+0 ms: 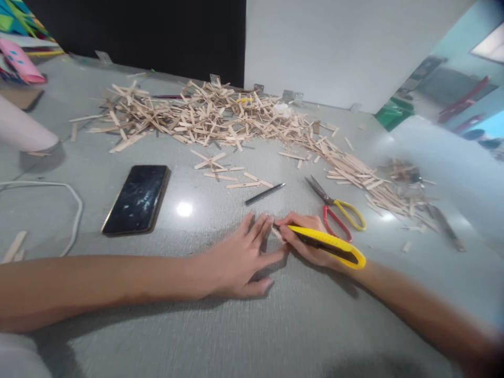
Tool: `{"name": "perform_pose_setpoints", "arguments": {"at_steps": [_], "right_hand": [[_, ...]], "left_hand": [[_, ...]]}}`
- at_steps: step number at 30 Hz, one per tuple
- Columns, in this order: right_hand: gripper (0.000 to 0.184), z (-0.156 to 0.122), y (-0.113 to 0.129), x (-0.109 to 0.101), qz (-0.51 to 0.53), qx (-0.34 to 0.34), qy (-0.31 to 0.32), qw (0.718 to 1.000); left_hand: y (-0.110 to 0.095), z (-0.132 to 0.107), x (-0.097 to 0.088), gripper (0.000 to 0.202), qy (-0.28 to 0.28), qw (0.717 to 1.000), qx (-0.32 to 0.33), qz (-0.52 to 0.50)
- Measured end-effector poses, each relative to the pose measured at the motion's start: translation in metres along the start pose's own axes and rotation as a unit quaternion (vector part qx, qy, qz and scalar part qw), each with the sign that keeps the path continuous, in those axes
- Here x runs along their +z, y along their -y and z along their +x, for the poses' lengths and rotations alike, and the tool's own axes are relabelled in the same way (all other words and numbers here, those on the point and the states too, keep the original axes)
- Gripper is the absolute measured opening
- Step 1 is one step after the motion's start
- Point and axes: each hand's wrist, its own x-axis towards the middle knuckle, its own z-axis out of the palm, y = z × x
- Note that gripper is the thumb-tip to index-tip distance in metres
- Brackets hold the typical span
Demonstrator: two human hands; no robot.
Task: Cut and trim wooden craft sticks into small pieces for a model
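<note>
My right hand (305, 239) grips a yellow utility knife (331, 243), its blade end pointing left toward my other hand's fingertips. Flat on the table, my left hand (244, 257) has its fingers stretched and spread. Its fingertips press by a small wooden stick piece (277, 232), mostly hidden between the two hands; the knife's tip meets it there. Just beyond my fingers lies a dark pen (264, 193). Scissors (333, 202) with one red and one yellow handle rest open past my right hand.
A large heap of wooden sticks (205, 118) spreads along the back panel (334, 52). Several loose sticks (236, 184) lie nearer. At left are a phone (136, 199), a white cable (76, 210) and a pale cylinder (25, 126). Another blade-like tool (447, 226) lies at far right, blurred.
</note>
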Motion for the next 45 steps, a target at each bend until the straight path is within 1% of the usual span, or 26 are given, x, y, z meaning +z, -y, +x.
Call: {"name": "perform_pose_setpoints", "arguments": {"at_steps": [3,7,12,17,23,29,34,38,45], "right_hand": [[0.015,-0.0013,-0.0044,0.0014,-0.001,-0.007,-0.001,1.000],[0.014,-0.0022,-0.0071,0.0020,0.005,-0.004,0.001,1.000],[0.015,-0.0019,-0.0058,0.0015,0.006,0.001,0.001,1.000],[0.016,-0.0002,-0.0034,0.0014,0.009,0.002,-0.006,1.000],[0.019,-0.0002,-0.0041,0.0014,0.014,0.004,0.000,1.000],[0.021,0.0002,-0.0049,0.0019,0.015,0.006,-0.001,1.000],[0.023,-0.0001,-0.0059,0.0029,0.007,0.005,-0.006,1.000],[0.024,-0.0003,-0.0063,0.0033,0.011,0.008,-0.007,1.000],[0.024,0.0004,-0.0033,0.0016,0.013,0.011,0.000,1.000]], "left_hand": [[-0.0008,0.0010,-0.0023,0.065,0.008,1.000,-0.003,-0.001],[-0.0013,0.0014,-0.0028,0.064,0.000,1.000,-0.003,-0.006],[0.0003,0.0000,0.0004,0.064,-0.008,1.000,-0.001,-0.013],[0.0022,-0.0007,0.0039,0.069,-0.013,1.000,0.003,-0.023],[0.0024,-0.0008,0.0032,0.067,-0.005,1.000,0.001,-0.020],[0.0036,-0.0015,0.0039,0.070,-0.012,1.000,0.003,-0.025],[0.0040,-0.0010,0.0036,0.070,-0.002,1.000,0.004,-0.018],[0.0040,-0.0009,0.0033,0.067,-0.009,1.000,0.005,-0.020],[0.0046,-0.0021,0.0068,0.070,-0.023,0.999,0.007,-0.022]]}}
